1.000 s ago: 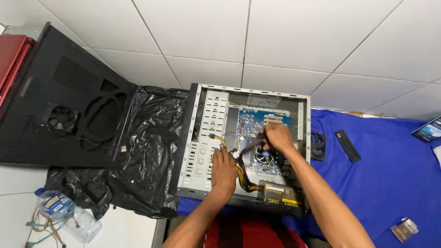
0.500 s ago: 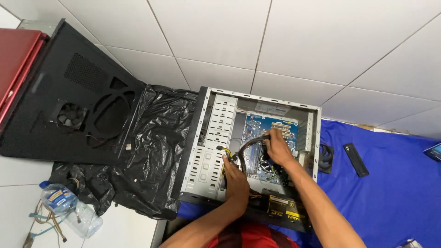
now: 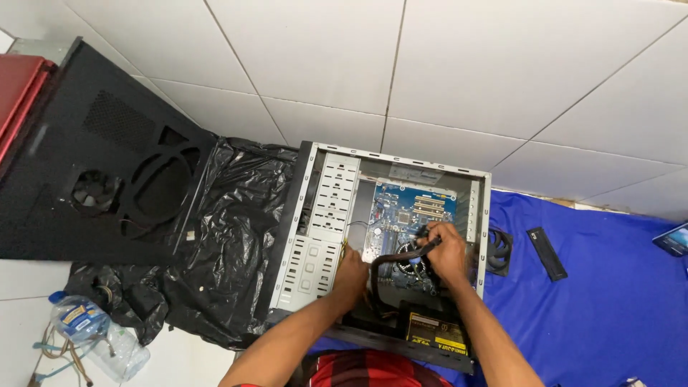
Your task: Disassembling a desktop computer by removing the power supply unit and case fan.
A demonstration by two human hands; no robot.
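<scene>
Left hand (image 3: 351, 272): inside the open computer case (image 3: 315, 236), grip closed on yellow wires, as far as shows.
Right hand (image 3: 448, 251): grip closed around the black cable bundle (image 3: 390, 259) above the blue motherboard (image 3: 412, 208).
Power supply (image 3: 433, 331): near edge of case.
Surroundings: black side panel (image 3: 100, 179), blue cloth (image 3: 595, 308).

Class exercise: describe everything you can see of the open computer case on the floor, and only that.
The computer case lies on its side, open face up, partly on a black plastic sheet and partly on a blue cloth. It looks like grey metal, with perforated drive bays on the left. Inside sit a blue motherboard and, at the near end, a power supply. The left hand and right hand reach in; the right grips a black cable bundle.
</scene>
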